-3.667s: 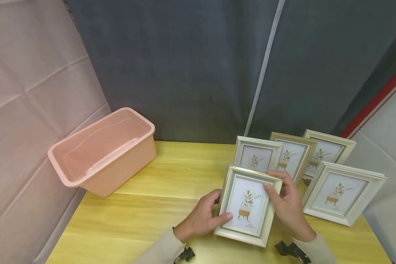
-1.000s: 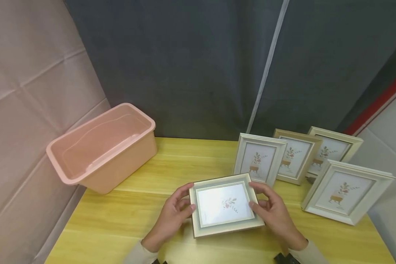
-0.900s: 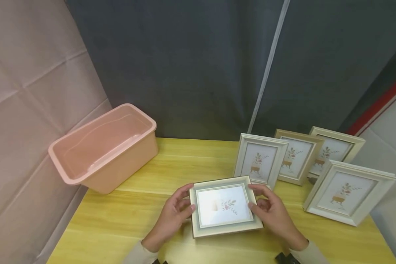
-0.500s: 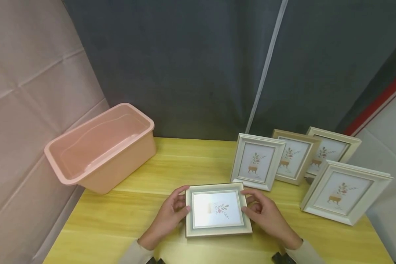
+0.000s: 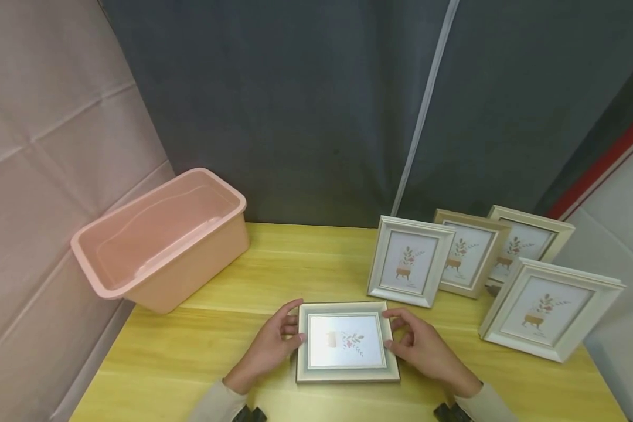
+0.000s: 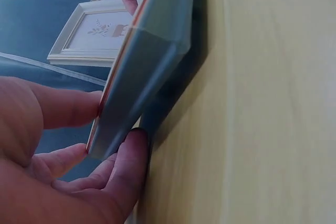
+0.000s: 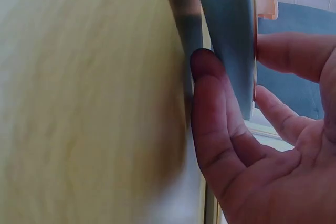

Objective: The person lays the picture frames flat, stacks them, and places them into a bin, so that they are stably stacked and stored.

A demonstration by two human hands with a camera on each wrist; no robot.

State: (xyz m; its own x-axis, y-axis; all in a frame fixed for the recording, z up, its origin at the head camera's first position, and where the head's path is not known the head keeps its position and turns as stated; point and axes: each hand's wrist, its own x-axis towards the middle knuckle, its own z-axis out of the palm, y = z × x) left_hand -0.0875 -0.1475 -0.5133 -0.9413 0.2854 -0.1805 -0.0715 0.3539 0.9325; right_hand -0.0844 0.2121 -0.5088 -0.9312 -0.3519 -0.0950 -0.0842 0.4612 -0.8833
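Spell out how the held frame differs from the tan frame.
The held frame is pale cream; the tan frame is browner.
The held frame faces up, turned sideways; the tan frame stands upright.
The left grip and right grip are on the held frame; neither touches the tan frame.
Both contain a leafy print.

The person wears long sleeves of a light beige colour: the left sleeve [image 5: 218, 403] and the right sleeve [image 5: 485, 403] both look plain and end near the wrists. At the inner side of the wrists there are a left black device [image 5: 250, 415] and a right black device [image 5: 449, 412], each of small, angular shape; their finer details are too small to tell. The left hand [image 5: 268, 347] and the right hand [image 5: 426, 349] are bare. In the right wrist view, creases [image 7: 217, 157] cross the finger joints.
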